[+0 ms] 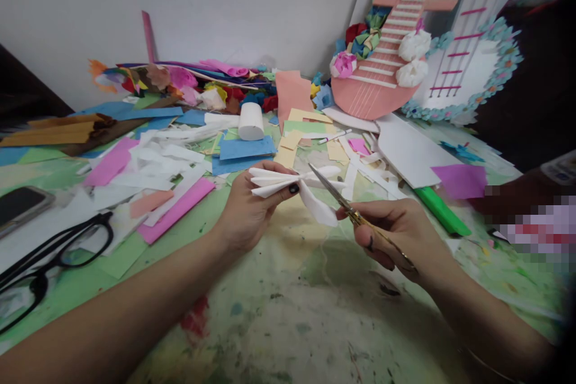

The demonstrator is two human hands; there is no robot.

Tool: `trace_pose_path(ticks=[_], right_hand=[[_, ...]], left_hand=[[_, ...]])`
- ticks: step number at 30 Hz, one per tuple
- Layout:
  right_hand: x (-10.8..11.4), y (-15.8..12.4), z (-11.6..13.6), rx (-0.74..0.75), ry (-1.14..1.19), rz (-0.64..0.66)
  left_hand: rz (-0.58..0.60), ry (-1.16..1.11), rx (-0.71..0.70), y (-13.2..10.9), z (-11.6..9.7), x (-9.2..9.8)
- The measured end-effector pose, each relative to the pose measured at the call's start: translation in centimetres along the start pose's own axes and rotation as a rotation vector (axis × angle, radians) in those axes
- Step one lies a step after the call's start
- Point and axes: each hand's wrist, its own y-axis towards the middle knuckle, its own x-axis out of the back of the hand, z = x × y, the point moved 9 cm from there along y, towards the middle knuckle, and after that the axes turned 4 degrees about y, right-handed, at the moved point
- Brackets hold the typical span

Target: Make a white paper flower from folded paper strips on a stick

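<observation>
My left hand pinches a white folded paper flower near its middle. One end fans out in pleats over my fingers, and the petals on the other side spread to the right, one hanging down. In my right hand is a pair of gold-handled scissors, its blades pointing up and left beside the petals. Fingers of that hand wrap the handles, close to the tip of the hanging petal. Whether the blades touch the paper I cannot tell.
White paper strips, a white roll and blue paper lie beyond my hands. Black glasses and a phone are at left. Paper instruments, one a pink lute, lean at the back right. A pixelated patch covers the right edge.
</observation>
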Motion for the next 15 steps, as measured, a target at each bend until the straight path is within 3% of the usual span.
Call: trace_pose_path(ticks=[3, 8, 15], right_hand=[[0.5, -0.1, 0.1, 0.053, 0.022, -0.028], [-0.9, -0.4, -0.7, 0.036, 0.113, 0.163], [-2.9, -0.8, -1.0, -0.015, 0.182, 0.318]], left_hand=[[-0.019, 0.045, -0.042, 0.0, -0.3, 0.2], [-0.055, 0.148, -0.127, -0.1, -0.9, 0.7], [-0.076, 0.221, -0.197, -0.4, -1.5, 0.9]])
